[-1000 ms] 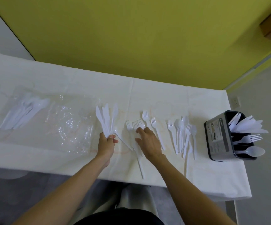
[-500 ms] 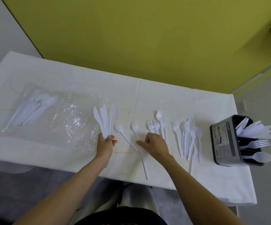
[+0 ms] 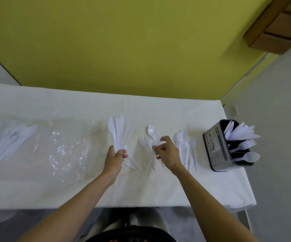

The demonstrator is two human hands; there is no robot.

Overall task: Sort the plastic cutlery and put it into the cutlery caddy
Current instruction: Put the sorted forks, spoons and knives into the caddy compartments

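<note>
Knives (image 3: 116, 135), flat white plastic, clasped in left hand (image 3: 114, 158); right hand (image 3: 167, 153) grip pinching pronged forks (image 3: 149, 139).

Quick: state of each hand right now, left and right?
Left hand: grips a fan of plastic knives.
Right hand: fingers curled round a bunch of plastic forks, pinching them.
</note>
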